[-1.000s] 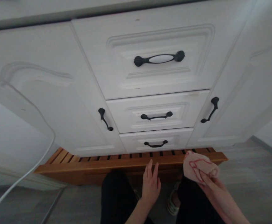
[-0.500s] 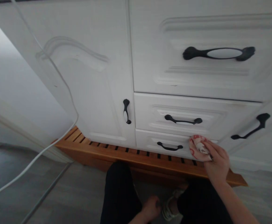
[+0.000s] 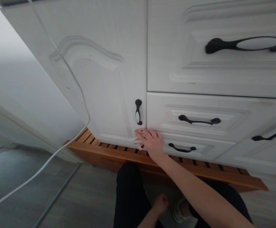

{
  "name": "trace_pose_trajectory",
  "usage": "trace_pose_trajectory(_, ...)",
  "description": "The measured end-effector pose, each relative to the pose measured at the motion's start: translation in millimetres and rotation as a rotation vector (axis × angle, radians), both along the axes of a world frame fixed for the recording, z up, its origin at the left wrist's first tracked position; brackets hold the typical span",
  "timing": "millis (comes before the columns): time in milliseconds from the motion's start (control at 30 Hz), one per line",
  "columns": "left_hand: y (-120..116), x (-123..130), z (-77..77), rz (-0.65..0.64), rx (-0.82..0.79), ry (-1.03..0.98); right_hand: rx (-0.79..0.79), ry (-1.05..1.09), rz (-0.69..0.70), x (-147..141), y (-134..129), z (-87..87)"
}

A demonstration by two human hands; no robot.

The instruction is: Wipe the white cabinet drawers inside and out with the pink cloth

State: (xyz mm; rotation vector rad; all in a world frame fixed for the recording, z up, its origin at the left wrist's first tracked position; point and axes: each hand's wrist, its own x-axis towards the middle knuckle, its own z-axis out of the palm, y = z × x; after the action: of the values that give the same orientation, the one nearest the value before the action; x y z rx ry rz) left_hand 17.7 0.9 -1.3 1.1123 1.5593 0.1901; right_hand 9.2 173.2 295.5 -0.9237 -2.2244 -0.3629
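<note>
My right hand [image 3: 152, 142] is closed on a crumpled white and red cloth [image 3: 138, 139]. The cloth lies against the lower right corner of the white cabinet door [image 3: 104, 104], just under its small upright handle [image 3: 138, 112]. Beside the hand, to the right, is the bottom drawer [image 3: 206, 148] with its dark handle [image 3: 182, 148]. My left hand [image 3: 161, 202] hangs low between my knees, its fingers curled in; whether anything is in them is hidden.
A slatted wooden bench [image 3: 119, 158] runs along the cabinet's foot, in front of my legs [image 3: 130, 190]. A white cable [image 3: 47, 161] hangs across the door at the left and down to the floor. More drawers with dark handles [image 3: 247, 43] are above.
My right hand and the cloth have moved left, from the right end of the bottom drawer to the cabinet door's lower corner. The view has shifted slightly. My left hand remains low between my knees.
</note>
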Motion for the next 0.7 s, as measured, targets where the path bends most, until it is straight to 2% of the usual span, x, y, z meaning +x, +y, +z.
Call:
trace_pose_trajectory(67,3,-3,-1.4,0.014,-0.003,0.032,0.021,-0.031,0.053,-9,4,-6.2)
trace_pose_trajectory(133,4,-4,-1.1,0.008,-0.001,0.046,0.043,-0.065,0.102,-5,7,-10.3)
trace_pose_trajectory(300,6,-2,-1.2,-0.029,0.009,0.028,0.042,-0.135,0.087,40,6,-6.3)
trace_pose_trajectory(433,8,1,-5.2,-0.021,0.013,0.013,0.045,-0.132,-0.025,112,-3,-8.0)
trace_pose_trajectory(600,9,0,-9.9,0.017,0.008,-0.005,0.147,-0.17,-0.257,238,-14,-21.1)
trace_pose_trajectory(700,8,0,-12.4,0.007,0.001,-0.008,0.147,-0.213,-0.355,302,-22,-28.7)
